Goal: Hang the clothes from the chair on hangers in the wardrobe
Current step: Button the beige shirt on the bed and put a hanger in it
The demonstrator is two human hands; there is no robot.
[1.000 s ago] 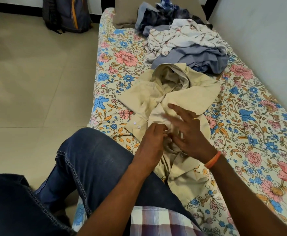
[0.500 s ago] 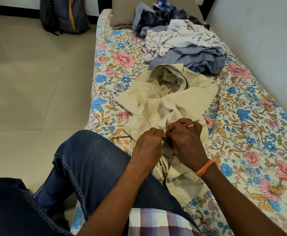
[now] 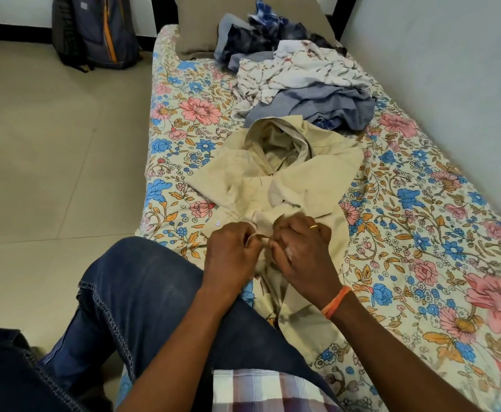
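Bedroom, pale tiled floor (image 3: pixel 44 150) at left, plain wall at right. Bed (image 3: pixel 421 233) w/ floral sheet runs away from the camera along the wall. Person sits on its near edge, jeans leg (image 3: pixel 142 295) over the side, checked shirt hem at bottom of frame.

Beige shirt (image 3: pixel 308 185) lies spread on the sheet mid-bed, collar end far, front placket near. Both hands meet on the placket just in front of the knee. Left hand (image 3: pixel 231 257): fingers curled, pinching a fold of the beige cloth. Right hand (image 3: pixel 302 248): fingers curled too, gripping the cloth edge just beside the left; ring on one finger, orange band at wrist. Hands nearly touching. Prob. working a button, but that spot is blurred & hidden by knuckles.

Beyond the shirt, touching its collar end: heap of other clothes (image 3: pixel 305 84), white print, grey-blue, dark blue check. Pillow (image 3: pixel 195 31) at head of bed, partly under the heap. Backpack (image 3: pixel 94 28), dark w/ orange stripe, stands on floor against far wall, left of bed.
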